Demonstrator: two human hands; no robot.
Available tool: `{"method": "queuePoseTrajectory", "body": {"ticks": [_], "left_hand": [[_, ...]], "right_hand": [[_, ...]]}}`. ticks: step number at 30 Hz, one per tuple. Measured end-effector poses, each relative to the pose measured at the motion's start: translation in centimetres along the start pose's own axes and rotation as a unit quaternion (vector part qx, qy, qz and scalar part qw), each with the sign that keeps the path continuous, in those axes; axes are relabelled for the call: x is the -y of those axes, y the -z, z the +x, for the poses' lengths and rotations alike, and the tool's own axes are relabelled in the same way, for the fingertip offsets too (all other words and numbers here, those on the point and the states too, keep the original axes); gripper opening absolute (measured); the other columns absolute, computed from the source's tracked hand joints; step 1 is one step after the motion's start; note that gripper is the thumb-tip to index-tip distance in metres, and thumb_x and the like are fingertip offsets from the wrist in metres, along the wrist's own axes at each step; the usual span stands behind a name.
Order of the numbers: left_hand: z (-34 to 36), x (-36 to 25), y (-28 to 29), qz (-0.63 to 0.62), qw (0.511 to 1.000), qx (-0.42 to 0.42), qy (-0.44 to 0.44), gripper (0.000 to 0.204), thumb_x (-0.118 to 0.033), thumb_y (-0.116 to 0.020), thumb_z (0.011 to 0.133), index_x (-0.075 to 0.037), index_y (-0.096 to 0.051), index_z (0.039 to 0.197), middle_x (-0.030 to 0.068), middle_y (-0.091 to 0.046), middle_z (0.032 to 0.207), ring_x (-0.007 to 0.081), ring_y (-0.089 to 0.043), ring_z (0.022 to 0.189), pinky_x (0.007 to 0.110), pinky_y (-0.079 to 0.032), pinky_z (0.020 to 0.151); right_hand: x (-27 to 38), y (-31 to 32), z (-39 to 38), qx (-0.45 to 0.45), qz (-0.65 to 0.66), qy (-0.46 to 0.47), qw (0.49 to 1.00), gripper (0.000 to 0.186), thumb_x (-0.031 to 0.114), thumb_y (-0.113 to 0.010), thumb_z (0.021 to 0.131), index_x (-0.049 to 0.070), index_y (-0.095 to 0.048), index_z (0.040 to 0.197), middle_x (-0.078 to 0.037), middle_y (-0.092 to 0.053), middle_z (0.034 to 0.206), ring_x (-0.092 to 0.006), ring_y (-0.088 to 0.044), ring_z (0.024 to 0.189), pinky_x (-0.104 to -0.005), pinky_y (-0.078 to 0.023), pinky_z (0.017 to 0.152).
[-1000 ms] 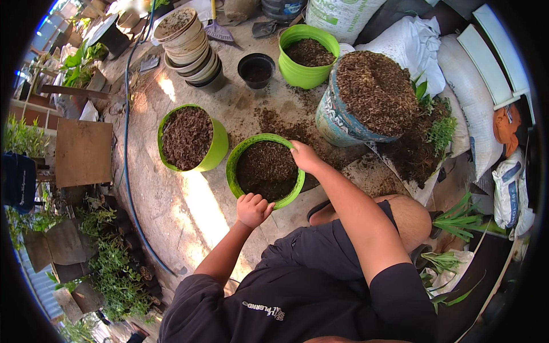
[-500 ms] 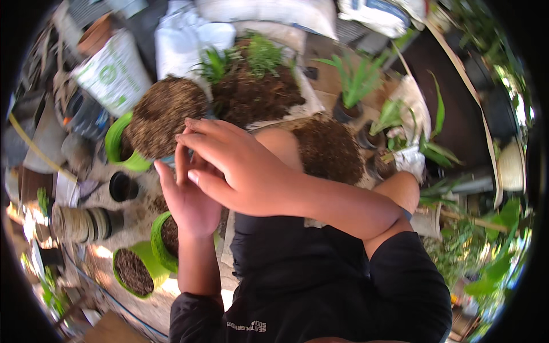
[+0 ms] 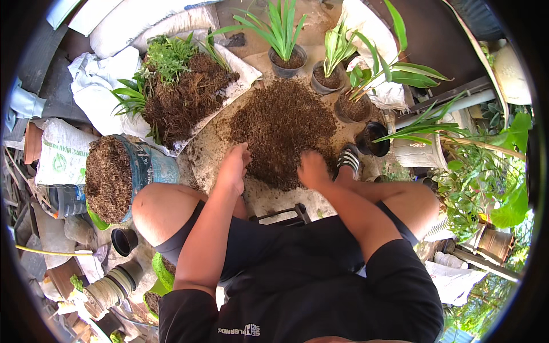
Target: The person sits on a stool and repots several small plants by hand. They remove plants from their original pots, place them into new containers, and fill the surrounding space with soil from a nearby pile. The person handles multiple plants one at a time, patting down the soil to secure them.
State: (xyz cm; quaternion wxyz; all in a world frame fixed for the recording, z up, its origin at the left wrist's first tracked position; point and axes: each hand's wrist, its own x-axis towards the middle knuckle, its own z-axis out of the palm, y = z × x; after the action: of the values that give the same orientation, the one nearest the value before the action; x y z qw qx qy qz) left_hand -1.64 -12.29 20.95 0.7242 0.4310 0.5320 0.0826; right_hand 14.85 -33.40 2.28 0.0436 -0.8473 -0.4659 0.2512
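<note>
A dark brown heap of potting soil (image 3: 283, 123) lies spread on the ground in front of me. My left hand (image 3: 233, 166) is at its near left edge, loosely cupped with the fingers turned toward the soil and nothing visible in them. At the heap's near right edge is my right hand (image 3: 314, 170), back upward; its fingers bend down out of sight, so I cannot see whether they hold anything. Beyond the heap, a spiky green plant (image 3: 280, 34) stands in a dark pot (image 3: 287, 70).
A blue bucket (image 3: 151, 166) full of brown material stands by my left knee. Rooted plants and soil (image 3: 186, 94) lie on a white sack (image 3: 243, 70). Several potted plants line the right, including one in a black pot (image 3: 373, 139) by my sandalled foot (image 3: 349, 159). Stacked pots (image 3: 114, 288) lie lower left.
Half a second ago my hands were together on the left, in front of the bucket. Now they are apart over the soil heap, and the view has swung to the right.
</note>
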Motion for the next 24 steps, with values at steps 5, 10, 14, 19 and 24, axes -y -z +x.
{"method": "queuePoseTrajectory", "body": {"ticks": [5, 10, 14, 19, 24], "left_hand": [[1.1, 2.1, -1.3, 0.178, 0.965, -0.03, -0.188, 0.041, -0.034, -0.062, 0.097, -0.006, -0.058, 0.127, 0.011, -0.06, 0.116, 0.0242, -0.056, 0.116, 0.036, -0.041, 0.098], [-0.9, 1.5, -3.5, 0.458, 0.817, -0.065, -0.344, 0.051, -0.033, -0.066, 0.094, -0.003, -0.054, 0.134, 0.0223, -0.053, 0.13, 0.0371, -0.049, 0.126, 0.049, -0.036, 0.107], [-1.5, 2.2, -3.8, 0.548, 0.766, -0.04, -0.335, 0.061, -0.034, -0.067, 0.093, -0.005, -0.047, 0.143, 0.0251, -0.043, 0.141, 0.0428, -0.04, 0.131, 0.054, -0.027, 0.111], [-1.0, 0.6, -3.7, 0.539, 0.779, -0.036, -0.317, 0.064, -0.035, -0.067, 0.092, -0.004, -0.045, 0.144, 0.0272, -0.04, 0.144, 0.0443, -0.039, 0.131, 0.054, -0.025, 0.112], [-1.0, 0.3, -4.3, 0.536, 0.78, -0.016, -0.322, 0.064, -0.036, -0.067, 0.093, -0.004, -0.045, 0.144, 0.0275, -0.04, 0.143, 0.0446, -0.041, 0.131, 0.055, -0.027, 0.111]], "right_hand": [[0.9, -7.0, -2.3, 0.161, -0.111, 0.438, 0.877, 0.066, 0.05, -0.049, 0.1, 0.014, -0.035, 0.154, -0.009, -0.026, 0.165, -0.0248, -0.02, 0.154, -0.0533, -0.015, 0.125], [-1.8, -6.2, 2.9, 0.201, -0.311, 0.488, 0.791, 0.073, 0.06, -0.04, 0.102, 0.02, -0.024, 0.161, -0.005, -0.016, 0.17, -0.0219, -0.008, 0.157, -0.0537, -0.002, 0.126], [-2.7, -3.6, 8.8, 0.081, -0.232, 0.328, 0.912, 0.071, 0.057, -0.034, 0.105, 0.02, -0.017, 0.163, -0.008, -0.012, 0.17, -0.0255, -0.004, 0.157, -0.0553, -0.002, 0.126], [-2.5, -1.1, 11.2, -0.049, -0.1, 0.086, 0.99, 0.07, 0.051, -0.033, 0.108, 0.013, -0.015, 0.163, -0.014, -0.011, 0.169, -0.0306, -0.003, 0.157, -0.0563, -0.005, 0.125], [0.1, -6.2, 9.6, -0.032, 0.012, 0.022, 0.999, 0.077, 0.053, -0.044, 0.103, 0.007, -0.021, 0.161, -0.026, -0.012, 0.166, -0.0457, -0.007, 0.154, -0.0607, -0.012, 0.122]]}}
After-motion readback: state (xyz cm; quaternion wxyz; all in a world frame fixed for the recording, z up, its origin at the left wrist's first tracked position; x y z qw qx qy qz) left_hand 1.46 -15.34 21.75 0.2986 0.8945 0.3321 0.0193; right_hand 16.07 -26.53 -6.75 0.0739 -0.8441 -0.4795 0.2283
